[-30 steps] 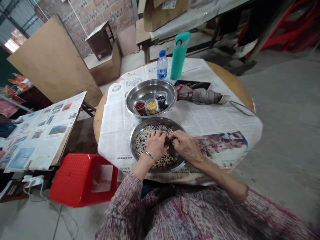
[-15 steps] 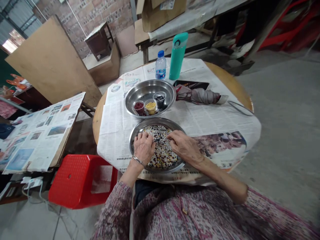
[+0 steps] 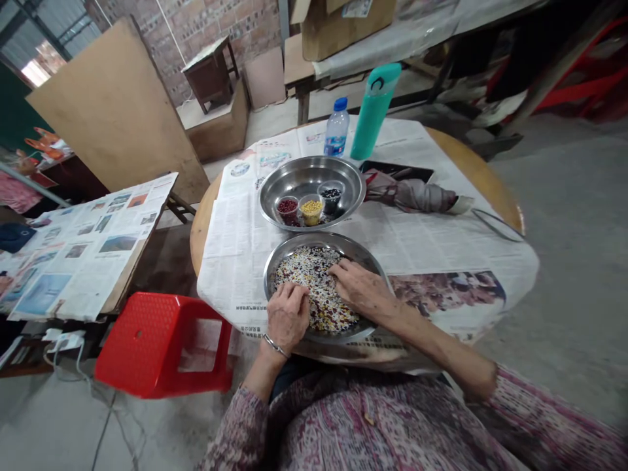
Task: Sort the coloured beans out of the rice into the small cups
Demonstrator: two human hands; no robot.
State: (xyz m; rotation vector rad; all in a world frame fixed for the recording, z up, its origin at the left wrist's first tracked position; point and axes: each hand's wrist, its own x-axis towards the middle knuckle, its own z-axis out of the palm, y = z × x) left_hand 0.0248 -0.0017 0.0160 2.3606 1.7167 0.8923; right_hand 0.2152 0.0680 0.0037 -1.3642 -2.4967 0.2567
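Observation:
A steel basin (image 3: 379, 261) in front of me holds a spread mix of white grains (image 3: 314, 265) with yellow, dark red and black beans. Over its near left rim is my left hand (image 3: 288, 315), fingers curled together, a silver bangle on the wrist. My right hand (image 3: 362, 289) reaches in from the right, its bent fingertips on the mix. What either hand pinches is too small to see. A second basin (image 3: 314, 169) just behind holds clear cups of red beans (image 3: 287, 207), yellow beans (image 3: 311, 209) and black beans (image 3: 331, 195).
Newspaper (image 3: 230, 261) covers the round table. Behind the basins stand a water bottle (image 3: 337, 131) and a teal flask (image 3: 375, 112). A folded umbrella (image 3: 417, 195) and a dark tray (image 3: 412, 171) lie to the right. At the left is a red stool (image 3: 142, 343).
My left hand has drawn back toward me and the basin's left rim. My right hand stays over the mix with its fingers bent. The whole view has shifted slightly.

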